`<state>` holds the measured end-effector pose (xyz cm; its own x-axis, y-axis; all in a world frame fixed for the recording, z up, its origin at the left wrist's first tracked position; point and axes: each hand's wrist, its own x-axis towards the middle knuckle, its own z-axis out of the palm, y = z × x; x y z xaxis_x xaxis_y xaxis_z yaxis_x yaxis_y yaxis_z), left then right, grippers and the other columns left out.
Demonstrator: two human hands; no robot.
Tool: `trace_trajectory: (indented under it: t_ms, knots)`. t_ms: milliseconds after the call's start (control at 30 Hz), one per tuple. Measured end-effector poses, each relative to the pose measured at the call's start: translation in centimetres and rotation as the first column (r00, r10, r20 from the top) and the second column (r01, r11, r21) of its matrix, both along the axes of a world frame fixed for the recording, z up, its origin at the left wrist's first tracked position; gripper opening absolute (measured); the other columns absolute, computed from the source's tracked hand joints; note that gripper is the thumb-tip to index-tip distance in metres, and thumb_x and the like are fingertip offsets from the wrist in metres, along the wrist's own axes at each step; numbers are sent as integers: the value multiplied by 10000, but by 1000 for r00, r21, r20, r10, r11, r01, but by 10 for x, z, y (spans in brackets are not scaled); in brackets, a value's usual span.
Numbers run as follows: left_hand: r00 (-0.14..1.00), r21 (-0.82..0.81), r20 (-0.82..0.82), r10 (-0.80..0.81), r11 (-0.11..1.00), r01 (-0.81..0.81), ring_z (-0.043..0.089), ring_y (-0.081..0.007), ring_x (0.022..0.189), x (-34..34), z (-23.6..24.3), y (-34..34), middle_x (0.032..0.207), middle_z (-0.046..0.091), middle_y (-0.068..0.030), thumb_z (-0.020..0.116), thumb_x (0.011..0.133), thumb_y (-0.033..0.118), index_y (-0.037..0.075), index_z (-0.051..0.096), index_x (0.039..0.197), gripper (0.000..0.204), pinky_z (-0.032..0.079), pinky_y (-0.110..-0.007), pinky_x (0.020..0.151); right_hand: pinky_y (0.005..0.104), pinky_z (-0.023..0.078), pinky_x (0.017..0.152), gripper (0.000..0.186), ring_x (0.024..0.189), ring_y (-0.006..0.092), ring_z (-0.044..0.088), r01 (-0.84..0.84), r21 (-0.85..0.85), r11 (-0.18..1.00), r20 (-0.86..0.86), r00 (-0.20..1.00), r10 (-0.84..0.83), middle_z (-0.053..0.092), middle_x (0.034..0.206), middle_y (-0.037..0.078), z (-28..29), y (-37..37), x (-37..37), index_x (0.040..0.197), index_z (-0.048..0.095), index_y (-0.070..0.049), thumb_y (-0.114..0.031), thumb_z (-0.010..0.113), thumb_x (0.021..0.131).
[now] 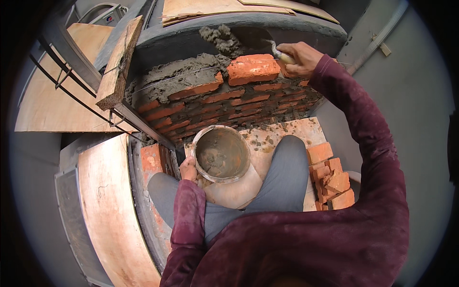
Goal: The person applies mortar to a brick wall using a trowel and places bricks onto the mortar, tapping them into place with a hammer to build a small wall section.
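Observation:
My right hand (300, 58) is wrapped around the handle of a trowel (285, 57) above the far right part of a brick wall (253, 101). A lump of wet mortar (222, 40) shows at the trowel's far left, though the dark blade is hard to make out. Just below lies a single orange brick (253, 68) on the top course. To its left, thick grey mortar (179, 74) covers the wall top. Between my legs stands a bucket (244, 152) with mortar coating its inside, and my left hand (188, 169) grips its left rim.
Loose bricks (336, 181) are piled beside my right knee. A rough wooden post (122, 64), with a string running from it, and bent steel bars (71, 93) stand at the left. Plywood sheets (107, 201) lean nearby. Mortar crumbs dot the board (306, 128) under the wall.

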<state>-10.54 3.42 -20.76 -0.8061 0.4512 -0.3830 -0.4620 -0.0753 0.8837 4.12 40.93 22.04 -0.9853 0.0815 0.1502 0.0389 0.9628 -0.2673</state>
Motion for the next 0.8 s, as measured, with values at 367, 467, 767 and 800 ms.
trace_trajectory:
  t_ms: [367, 467, 767, 800]
  knots:
    - [989, -105, 61, 132, 987, -125, 603, -141, 926, -5, 1, 3, 1083, 676, -76, 556, 992, 196, -24, 631, 1221, 326, 465, -268, 846, 406, 485, 587, 233, 601, 261, 612, 297, 71, 952, 66, 951, -301, 595, 688, 142, 17, -16, 53, 959, 614, 0, -177, 594, 808]
    - [985, -120, 62, 159, 981, -150, 600, -147, 984, -5, 5, 2, 1140, 663, -91, 552, 990, 192, -35, 611, 1249, 349, 457, -274, 884, 239, 388, 372, 352, 426, 91, 477, 523, -533, 666, 458, 839, -292, 497, 635, 15, 9, -59, 79, 1177, 549, 21, -197, 521, 903]
    - [999, -83, 25, 42, 996, -40, 582, -150, 1081, -8, -4, 17, 1210, 644, -112, 586, 966, 170, -49, 576, 1290, 391, 417, -261, 965, 318, 474, 404, 323, 449, 155, 537, 464, -729, 503, 446, 880, -165, 545, 666, 70, -81, -48, 6, 992, 550, 43, -264, 450, 1006]
    - [999, -94, 23, 49, 994, -47, 583, -152, 1080, -10, -9, 11, 1214, 643, -111, 588, 964, 168, -41, 577, 1293, 390, 420, -262, 962, 340, 479, 432, 331, 464, 175, 553, 478, -520, 708, 476, 850, -225, 554, 652, 81, -70, -61, -6, 987, 554, 47, -268, 454, 1002]
